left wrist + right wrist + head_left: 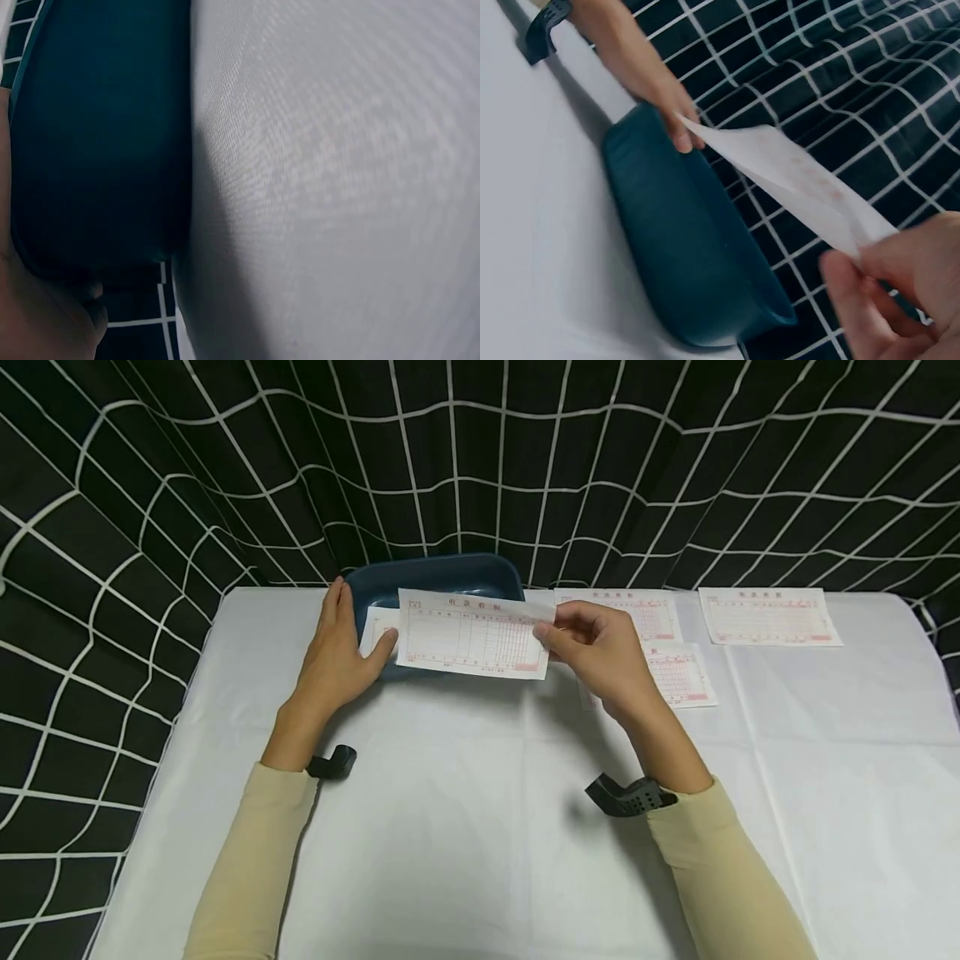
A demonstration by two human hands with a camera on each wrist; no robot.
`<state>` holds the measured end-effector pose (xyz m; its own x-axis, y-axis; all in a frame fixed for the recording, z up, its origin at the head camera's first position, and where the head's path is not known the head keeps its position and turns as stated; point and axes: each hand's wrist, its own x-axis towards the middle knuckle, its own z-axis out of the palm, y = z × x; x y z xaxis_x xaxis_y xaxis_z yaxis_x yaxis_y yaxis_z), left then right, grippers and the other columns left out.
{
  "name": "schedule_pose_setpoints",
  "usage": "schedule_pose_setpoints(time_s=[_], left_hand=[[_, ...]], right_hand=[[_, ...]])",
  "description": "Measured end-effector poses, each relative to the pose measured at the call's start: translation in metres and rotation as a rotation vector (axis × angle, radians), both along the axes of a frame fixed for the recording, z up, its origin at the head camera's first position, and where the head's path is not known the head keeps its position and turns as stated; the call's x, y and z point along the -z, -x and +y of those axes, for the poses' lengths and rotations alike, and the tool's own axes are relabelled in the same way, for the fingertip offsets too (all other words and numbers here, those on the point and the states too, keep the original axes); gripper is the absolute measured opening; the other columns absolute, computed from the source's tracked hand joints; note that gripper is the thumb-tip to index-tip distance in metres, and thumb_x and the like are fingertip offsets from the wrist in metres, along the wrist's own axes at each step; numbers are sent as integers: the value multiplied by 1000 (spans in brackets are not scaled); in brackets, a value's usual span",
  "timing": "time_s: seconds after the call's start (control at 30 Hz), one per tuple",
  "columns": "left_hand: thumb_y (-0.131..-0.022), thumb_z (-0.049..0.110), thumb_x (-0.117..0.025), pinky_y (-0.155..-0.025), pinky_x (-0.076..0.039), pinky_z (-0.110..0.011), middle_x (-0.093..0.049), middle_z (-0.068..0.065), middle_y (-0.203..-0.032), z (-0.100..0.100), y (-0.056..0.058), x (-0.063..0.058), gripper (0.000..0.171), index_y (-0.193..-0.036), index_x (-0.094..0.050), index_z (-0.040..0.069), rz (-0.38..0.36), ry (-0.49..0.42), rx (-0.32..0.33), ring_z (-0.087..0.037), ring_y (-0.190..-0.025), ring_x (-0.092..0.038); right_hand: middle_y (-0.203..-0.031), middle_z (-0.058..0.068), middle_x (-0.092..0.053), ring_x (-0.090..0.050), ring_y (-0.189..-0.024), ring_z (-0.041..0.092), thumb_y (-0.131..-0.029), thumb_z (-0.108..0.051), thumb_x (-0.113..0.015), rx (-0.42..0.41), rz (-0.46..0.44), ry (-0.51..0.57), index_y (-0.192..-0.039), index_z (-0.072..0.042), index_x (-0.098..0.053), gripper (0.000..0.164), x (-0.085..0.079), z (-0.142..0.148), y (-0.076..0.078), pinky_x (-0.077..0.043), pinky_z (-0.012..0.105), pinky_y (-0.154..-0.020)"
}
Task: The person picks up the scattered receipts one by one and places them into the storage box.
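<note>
A deep blue plastic basin (442, 568) stands at the back of the table. My left hand (333, 652) holds its left end, the thumb over the front rim and the fingers along the outer side. Between thumb and fingers, my right hand (611, 652) pinches the right end of a white receipt slip (450, 639) printed in red. The slip is held up in front of the basin and hides part of it. Behind its left end, another slip (372, 628) shows in the basin. In the right wrist view, the held slip (780, 172) bends slightly above the basin (682, 240).
Right of the basin lie a slip (652, 610) at the back and a slip (682, 677) closer in, partly behind my right hand. Farther right is another slip (768, 617). A white cloth (450, 827) covers the table. Black white-gridded fabric (480, 460) rises behind it.
</note>
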<state>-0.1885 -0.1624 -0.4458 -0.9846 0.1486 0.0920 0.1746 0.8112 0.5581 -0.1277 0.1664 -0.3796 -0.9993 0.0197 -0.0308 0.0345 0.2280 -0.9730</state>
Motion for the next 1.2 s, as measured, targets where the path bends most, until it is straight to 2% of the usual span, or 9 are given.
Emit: schedule_pose_setpoints(time_s=[0.2,0.37,0.47,0.63,0.8,1.07,1.2], left_hand=[[-101,49,-60,-132,-25,-57,-6,-18,-179,-1,-1,-1,98,-168,-12,-4,-21,12,-2,-38,-166,-17],[-102,53,-58,-132,-24,-57,-5,-18,-180,-1,0,-3,99,-168,-11,-3,-31,25,-1,-38,-167,-15],[-102,55,-58,-132,-24,-57,-4,-17,-180,-1,1,-3,100,-168,-10,-3,-39,33,1,-38,-167,-15],[-101,56,-58,-132,-26,-56,-4,-17,-180,-1,1,0,101,-168,-10,-2,-33,24,-2,-37,-167,-16],[-102,56,-58,-131,-28,-57,-4,-17,-180,0,-1,2,101,-169,-9,-2,-37,11,-1,-37,-167,-16],[-101,57,-58,-130,-29,-56,-5,-17,-180,0,2,-2,102,-169,-10,-2,-26,16,5,-37,-166,-17],[-101,58,-58,-131,-29,-56,-5,-17,-179,-1,2,-1,102,-169,-9,-1,-25,18,5,-36,-167,-17]], right_hand=[[-103,5,-69,-68,-77,2,-98,-9,-74,41,50,-36,-114,8,-71,24,-2,-7,18,-64,24,-79],[-100,13,-70,-69,-77,8,-97,-8,-73,22,87,-125,-114,7,-73,22,1,-14,31,-62,18,-73],[-99,15,-71,-65,-75,8,-96,-7,-74,6,114,-187,-112,6,-74,20,4,-22,37,-55,13,-66],[-95,17,-73,-60,-74,8,-95,-7,-74,-37,120,-282,-109,5,-76,18,5,-42,47,-47,14,-62],[-93,14,-74,-60,-77,12,-93,-7,-75,-74,80,-327,-108,3,-77,18,2,-65,60,-46,18,-67],[-94,12,-74,-62,-82,14,-94,-7,-72,-87,47,-413,-108,0,-77,16,4,-99,84,-47,20,-70],[-106,16,-76,-66,-93,22,-98,-15,-72,-121,62,-463,-123,-1,-74,29,3,-105,86,-53,31,-79]])
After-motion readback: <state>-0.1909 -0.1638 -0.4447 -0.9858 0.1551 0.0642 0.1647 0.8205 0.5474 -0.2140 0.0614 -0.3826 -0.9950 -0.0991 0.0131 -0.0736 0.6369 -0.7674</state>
